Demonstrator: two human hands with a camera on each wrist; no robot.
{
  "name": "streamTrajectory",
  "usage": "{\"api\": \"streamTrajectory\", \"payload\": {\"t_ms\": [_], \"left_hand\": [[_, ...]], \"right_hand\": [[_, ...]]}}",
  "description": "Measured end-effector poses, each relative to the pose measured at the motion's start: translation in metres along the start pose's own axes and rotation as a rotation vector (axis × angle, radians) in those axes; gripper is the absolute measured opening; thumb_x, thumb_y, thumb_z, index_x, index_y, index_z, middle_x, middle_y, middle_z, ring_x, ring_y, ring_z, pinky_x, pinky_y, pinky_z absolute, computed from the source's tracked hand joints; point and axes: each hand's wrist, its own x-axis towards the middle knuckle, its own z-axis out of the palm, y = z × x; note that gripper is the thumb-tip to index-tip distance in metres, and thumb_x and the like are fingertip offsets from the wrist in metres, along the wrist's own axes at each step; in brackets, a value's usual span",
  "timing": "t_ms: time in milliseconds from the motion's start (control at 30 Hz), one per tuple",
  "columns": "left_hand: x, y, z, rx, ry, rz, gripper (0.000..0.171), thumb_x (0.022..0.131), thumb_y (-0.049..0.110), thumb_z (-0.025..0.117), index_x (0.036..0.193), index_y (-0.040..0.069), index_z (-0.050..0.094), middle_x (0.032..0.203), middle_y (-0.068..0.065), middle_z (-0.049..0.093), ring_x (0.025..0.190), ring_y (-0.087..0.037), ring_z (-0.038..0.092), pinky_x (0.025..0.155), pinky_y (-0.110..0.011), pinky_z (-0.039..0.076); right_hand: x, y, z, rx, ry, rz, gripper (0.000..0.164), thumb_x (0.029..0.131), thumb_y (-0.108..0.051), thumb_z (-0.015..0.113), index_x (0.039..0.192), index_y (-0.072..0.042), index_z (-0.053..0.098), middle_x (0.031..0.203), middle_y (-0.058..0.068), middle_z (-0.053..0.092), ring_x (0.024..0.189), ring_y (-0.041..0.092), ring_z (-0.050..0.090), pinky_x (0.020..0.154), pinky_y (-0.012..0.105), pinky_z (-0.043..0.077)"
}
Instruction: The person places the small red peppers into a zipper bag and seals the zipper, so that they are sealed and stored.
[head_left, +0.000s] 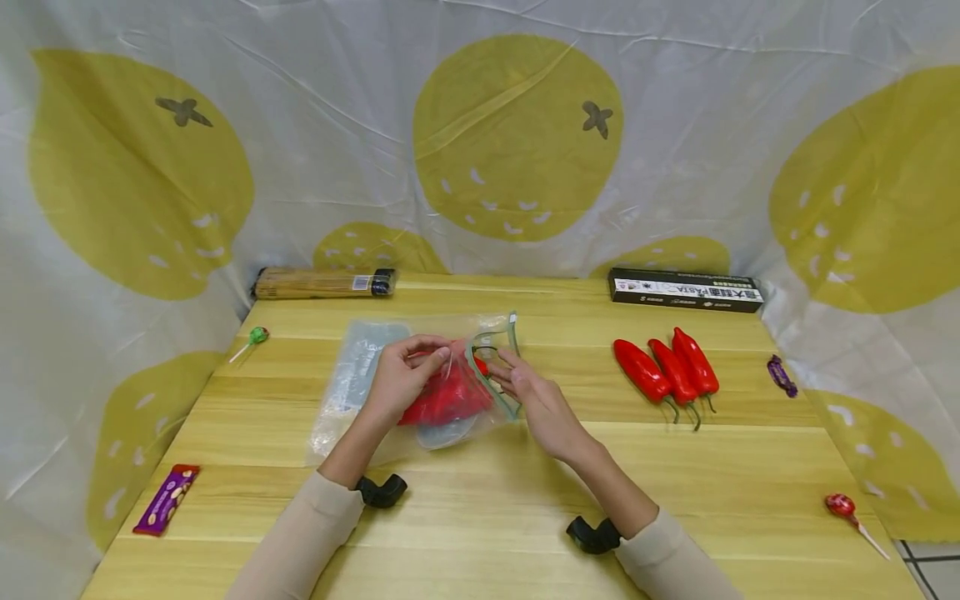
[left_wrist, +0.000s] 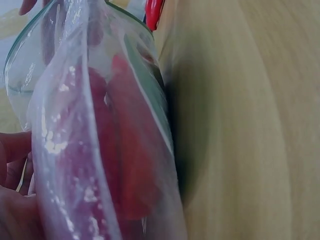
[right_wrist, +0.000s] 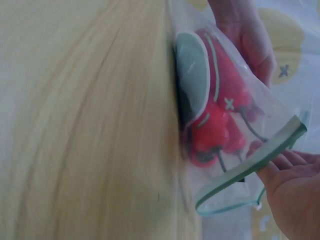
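Note:
A clear zip bag with a green-edged mouth lies in the middle of the table, tilted up at its open end. Several red peppers with dark green stems are inside it, blurred by the film. My left hand pinches the bag's upper film between thumb and fingers. At the mouth on the right, my right hand has its fairly straight fingers in the opening, by the green zip edge. More clear plastic with a pale panel lies flat under and left of the bag.
Three red peppers lie on the right. At the back are a bundle of wooden sticks and a black box. Lollipops, a purple wrapped candy and a purple bar lie near the table's sides.

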Motion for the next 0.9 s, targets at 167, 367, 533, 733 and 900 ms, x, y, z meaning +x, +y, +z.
{"api": "streamTrajectory", "payload": {"t_ms": [167, 367, 533, 733, 900], "left_hand": [[0.001, 0.0, 0.0, -0.013, -0.006, -0.004, 0.03, 0.087, 0.031, 0.073, 0.108, 0.009, 0.071, 0.106, -0.01, 0.069, 0.083, -0.011, 0.072, 0.068, -0.026, 0.059], [0.0, 0.002, 0.0, -0.017, 0.0, -0.008, 0.03, 0.088, 0.031, 0.073, 0.108, 0.009, 0.071, 0.104, -0.013, 0.07, 0.079, -0.01, 0.072, 0.066, -0.025, 0.059], [-0.001, 0.001, -0.001, -0.02, 0.002, -0.008, 0.029, 0.087, 0.031, 0.073, 0.108, 0.01, 0.071, 0.1, -0.011, 0.071, 0.077, -0.01, 0.071, 0.064, -0.025, 0.058], [0.0, -0.001, -0.001, -0.024, 0.006, -0.001, 0.03, 0.087, 0.03, 0.074, 0.108, 0.009, 0.071, 0.099, -0.006, 0.073, 0.078, -0.011, 0.072, 0.063, -0.024, 0.058], [0.0, -0.003, 0.0, -0.019, -0.003, 0.0, 0.031, 0.086, 0.03, 0.074, 0.108, 0.008, 0.071, 0.1, -0.008, 0.073, 0.079, -0.01, 0.072, 0.065, -0.024, 0.058]], "right_hand": [[-0.001, -0.003, 0.0, 0.023, -0.024, 0.011, 0.045, 0.109, -0.033, 0.016, 0.151, -0.027, 0.03, 0.144, 0.009, 0.052, 0.13, 0.028, 0.053, 0.106, 0.048, 0.043], [-0.009, -0.004, -0.022, 0.097, 0.056, 0.001, 0.043, 0.109, -0.028, 0.023, 0.146, -0.015, 0.039, 0.139, 0.017, 0.055, 0.127, 0.033, 0.055, 0.105, 0.047, 0.045], [-0.029, 0.003, -0.051, 0.011, 0.187, 0.035, 0.034, 0.104, -0.025, 0.047, 0.135, -0.013, 0.051, 0.123, 0.012, 0.064, 0.11, 0.032, 0.064, 0.092, 0.034, 0.055], [-0.064, 0.016, -0.092, -0.261, 0.4, 0.167, 0.03, 0.095, -0.033, 0.063, 0.118, -0.014, 0.065, 0.103, 0.005, 0.07, 0.087, 0.011, 0.067, 0.075, 0.017, 0.056], [-0.095, 0.028, -0.126, -0.551, 0.519, 0.298, 0.028, 0.091, -0.033, 0.069, 0.106, -0.01, 0.069, 0.091, 0.004, 0.07, 0.074, 0.011, 0.062, 0.065, 0.011, 0.05]]}}
